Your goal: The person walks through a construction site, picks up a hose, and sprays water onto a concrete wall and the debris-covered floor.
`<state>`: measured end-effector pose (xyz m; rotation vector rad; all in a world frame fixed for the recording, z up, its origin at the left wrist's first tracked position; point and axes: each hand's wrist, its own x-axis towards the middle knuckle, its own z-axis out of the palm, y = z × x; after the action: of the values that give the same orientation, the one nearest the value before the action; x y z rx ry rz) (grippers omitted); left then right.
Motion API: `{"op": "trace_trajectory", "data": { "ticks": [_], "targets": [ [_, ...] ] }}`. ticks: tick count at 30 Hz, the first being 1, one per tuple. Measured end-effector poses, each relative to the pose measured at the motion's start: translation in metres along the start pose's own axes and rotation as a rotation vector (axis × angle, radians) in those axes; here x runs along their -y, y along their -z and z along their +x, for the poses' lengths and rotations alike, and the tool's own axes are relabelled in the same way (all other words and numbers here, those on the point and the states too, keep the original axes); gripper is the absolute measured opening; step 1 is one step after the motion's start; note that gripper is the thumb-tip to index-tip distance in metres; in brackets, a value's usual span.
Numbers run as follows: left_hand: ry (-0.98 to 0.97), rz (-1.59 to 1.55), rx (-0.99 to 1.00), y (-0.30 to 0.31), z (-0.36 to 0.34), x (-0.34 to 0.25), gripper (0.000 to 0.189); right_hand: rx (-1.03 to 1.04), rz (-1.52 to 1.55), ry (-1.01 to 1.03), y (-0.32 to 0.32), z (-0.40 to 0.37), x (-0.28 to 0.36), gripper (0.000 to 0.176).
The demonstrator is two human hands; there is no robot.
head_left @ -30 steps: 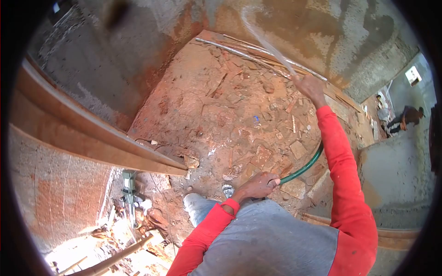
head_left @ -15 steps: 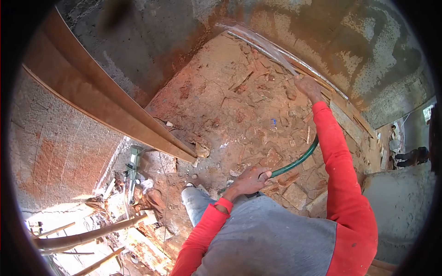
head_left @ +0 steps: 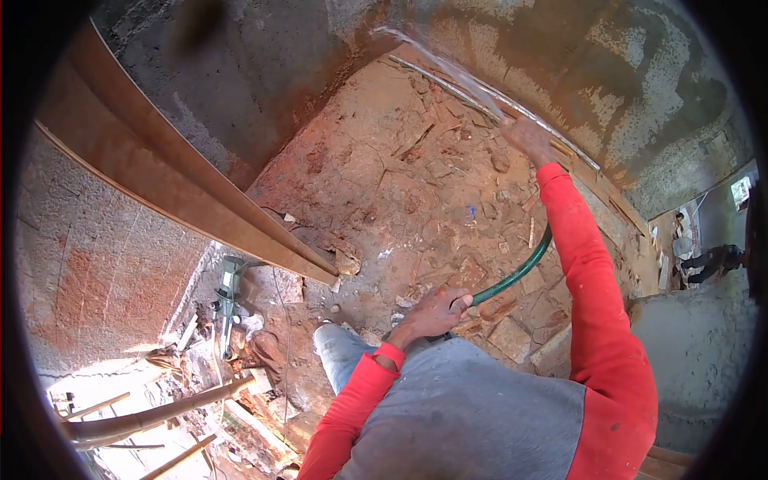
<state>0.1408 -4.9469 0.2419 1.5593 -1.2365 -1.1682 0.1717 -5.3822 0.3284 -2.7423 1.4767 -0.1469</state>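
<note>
A green hose (head_left: 516, 276) bends from my left hand up and behind my right forearm. My left hand (head_left: 442, 311) is wrapped round the hose close to my waist. Farther out, my right hand (head_left: 528, 141) is closed round the hose's far end, which the fingers mostly hide. From that hand a stream of water (head_left: 452, 70) sprays up and left, reaching the foot of the wall (head_left: 552, 60) near the far corner. The lower wall looks wet and reddish-brown.
Rubble and broken tile pieces cover the dirt floor (head_left: 384, 200). Long boards (head_left: 612, 196) lie along the right wall. A tall brown plank (head_left: 184, 168) leans at the left, near a green tool (head_left: 229, 292). Poles (head_left: 160, 412) lie lower left. Another person (head_left: 712, 262) shows far right.
My right hand has shifted slightly up and left with the hose end. The water stream now lands a little higher at the corner. My left hand keeps its grip.
</note>
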Motion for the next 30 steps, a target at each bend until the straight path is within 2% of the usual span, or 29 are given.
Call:
{"op": "trace_trajectory", "data": {
  "ticks": [9, 18, 22, 27, 30],
  "targets": [
    [0.006, -0.031, 0.022, -0.002, -0.002, 0.002, 0.046, 0.105, -0.046, 0.188, -0.017, -0.014, 0.037, 0.069],
    [-0.033, -0.014, -0.033, 0.000, -0.004, 0.012, 0.044, 0.153, -0.012, 0.153, -0.019, -0.006, 0.034, 0.069],
    [-0.054, -0.002, -0.049, 0.000, -0.005, 0.010, 0.045, 0.090, -0.004, 0.140, -0.014, -0.015, 0.035, 0.068],
    [-0.017, -0.009, 0.026, -0.002, -0.004, 0.008, 0.046, 0.109, -0.068, 0.198, -0.014, -0.022, 0.054, 0.067],
    [-0.014, -0.018, 0.093, -0.005, -0.003, 0.009, 0.047, 0.196, -0.091, 0.234, -0.007, -0.036, 0.072, 0.064]
  ]
}}
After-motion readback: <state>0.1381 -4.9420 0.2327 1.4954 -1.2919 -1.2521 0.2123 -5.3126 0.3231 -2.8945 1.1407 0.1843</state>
